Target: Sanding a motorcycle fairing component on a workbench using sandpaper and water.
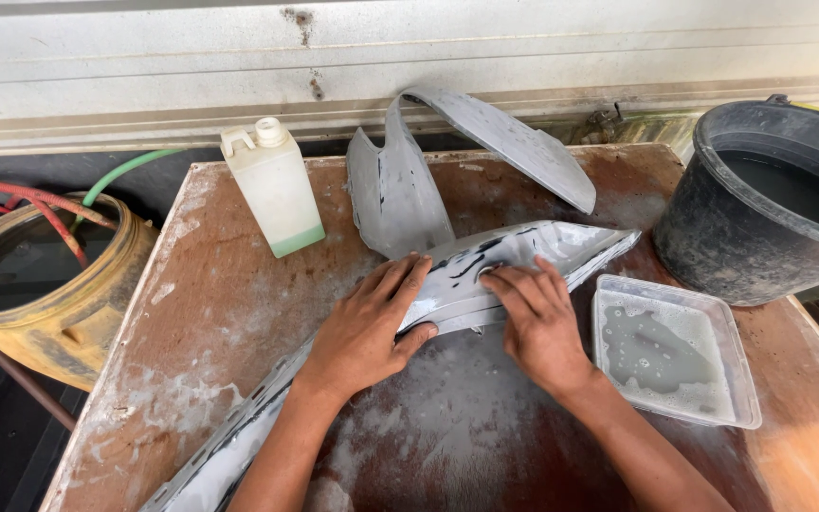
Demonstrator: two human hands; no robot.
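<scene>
A: What's nearest?

B: Two bare forearms come in from the near edge onto a wet, stained brown table [229, 284]. A long grey plastic panel [485, 261] lies across it, running from the near left corner toward the far right.

A: And the hands?

B: The left hand [367, 327] lies on the panel's middle, fingers spread over its top, thumb hooked along its near edge. The right hand [540, 322] is just beside it, fingers flat and close together, pressing on the panel; nothing is clasped in it that I can see.

A: To the right?

B: A clear shallow tray [673, 349] of cloudy water, near the right hand.

A: Farther off?

B: A second curved grey panel [400, 194] stands behind, a white plastic jug [275, 185] to its left, a black bucket [760, 204] of water far right, and a yellow drum [45, 284] off the table's left.
</scene>
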